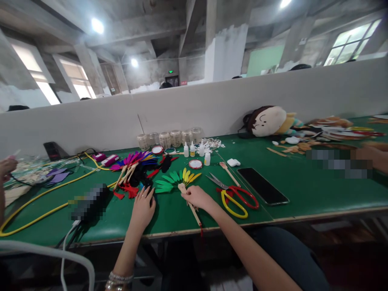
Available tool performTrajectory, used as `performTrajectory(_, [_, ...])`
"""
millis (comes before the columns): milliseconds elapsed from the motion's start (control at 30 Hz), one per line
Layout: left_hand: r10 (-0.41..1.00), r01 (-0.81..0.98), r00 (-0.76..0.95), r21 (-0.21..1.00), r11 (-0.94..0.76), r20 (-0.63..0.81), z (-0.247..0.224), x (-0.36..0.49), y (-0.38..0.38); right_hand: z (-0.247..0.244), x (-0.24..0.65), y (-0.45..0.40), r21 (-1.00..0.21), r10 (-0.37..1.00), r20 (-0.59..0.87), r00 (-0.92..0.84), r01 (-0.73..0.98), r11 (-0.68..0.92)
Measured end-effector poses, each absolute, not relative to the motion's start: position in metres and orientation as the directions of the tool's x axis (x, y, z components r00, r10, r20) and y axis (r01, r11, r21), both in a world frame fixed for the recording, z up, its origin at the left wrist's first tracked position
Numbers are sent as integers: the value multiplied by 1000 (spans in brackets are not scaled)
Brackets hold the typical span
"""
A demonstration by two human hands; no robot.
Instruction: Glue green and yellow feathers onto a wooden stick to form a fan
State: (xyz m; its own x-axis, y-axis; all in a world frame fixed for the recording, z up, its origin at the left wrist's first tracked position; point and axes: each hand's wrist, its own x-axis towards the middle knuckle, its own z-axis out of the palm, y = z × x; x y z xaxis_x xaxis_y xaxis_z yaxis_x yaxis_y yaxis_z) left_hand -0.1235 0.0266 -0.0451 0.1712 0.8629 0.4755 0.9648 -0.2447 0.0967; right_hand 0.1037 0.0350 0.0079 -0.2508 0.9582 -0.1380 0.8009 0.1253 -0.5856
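Observation:
A small feather fan [182, 187] with green feathers on its left and yellow ones on its right lies over the green table. My right hand [198, 198] is closed around its wooden handle [194, 215], which ends in a red cord near the table edge. My left hand [143, 205] rests with fingers stretched out beside black feathers [142, 174]; it seems to hold nothing. Just beyond it is a pile of colourful feather fans [133, 159] with wooden handles and red tassels [129, 190]. Right of my right hand lie scissors [232, 192] with red and yellow handles.
Small glue bottles [192, 150], jar lids [195, 163] and glass jars [176, 138] stand farther back. A phone [263, 186] and wooden stick [229, 174] lie right. A yellow cable [39, 220] and black power block [89, 204] occupy the left. Other people's hands [7, 166] show at both sides.

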Motion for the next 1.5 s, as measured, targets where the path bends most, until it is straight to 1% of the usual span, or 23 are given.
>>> performTrajectory(100, [845,964,175,86,-252,506,-45,-125,26,14,98,34,-471,971,-109,-213,871,138])
performTrajectory(200, [832,969,141,98,-227,536,-45,-127,25,19,95,31,-358,979,-77,-188,922,149])
performTrajectory(300, [818,970,112,117,-213,565,-44,-128,25,22,93,29,-272,979,-69,-193,947,168])
performTrajectory(400, [787,960,124,128,-249,604,-41,-127,25,25,93,29,-213,972,-69,-225,955,206])
performTrajectory(567, [750,942,91,187,-278,656,-30,-124,22,46,108,43,-166,958,-69,-277,951,263])
performTrajectory(633, [746,933,93,204,-297,659,-24,-120,22,58,121,56,-148,965,-79,-250,960,237])
performTrajectory(700, [748,921,116,212,-327,653,-15,-112,23,69,139,73,-162,983,-86,-165,975,149])
performTrajectory(800, [769,899,154,236,-370,620,2,-95,30,78,172,100,-142,999,-8,-53,989,52])
performTrajectory(867, [790,879,193,255,-402,581,17,-80,40,76,196,119,-133,999,20,28,991,-25])
performTrajectory(900, [801,869,216,264,-418,559,24,-72,47,73,206,128,-163,995,1,98,982,-97])
performTrajectory(967, [816,851,270,270,-451,512,38,-57,62,61,224,145,-244,987,-32,154,957,-158])
performTrajectory(1000, [821,839,301,275,-470,484,44,-49,70,53,230,154,-302,989,-13,150,942,-147])
performTrajectory(1067, [820,817,339,288,-500,461,51,-36,88,37,236,168,-483,988,87,124,873,-67])
performTrajectory(1100, [818,804,348,303,-511,457,52,-32,97,29,236,174,-514,988,106,110,857,-41])
performTrajectory(1167, [820,776,324,363,-516,472,49,-25,114,15,234,183,-550,984,142,111,835,-15])
performTrajectory(1267, [821,765,203,437,-473,534,35,-25,131,3,231,189,-593,980,179,89,804,36])
performTrajectory(1367, [798,795,167,400,-456,579,19,-29,136,1,232,189,-644,968,238,82,759,94])
performTrajectory(1500, [758,812,154,357,-463,634,8,-33,135,10,232,186,-720,942,316,117,675,158])
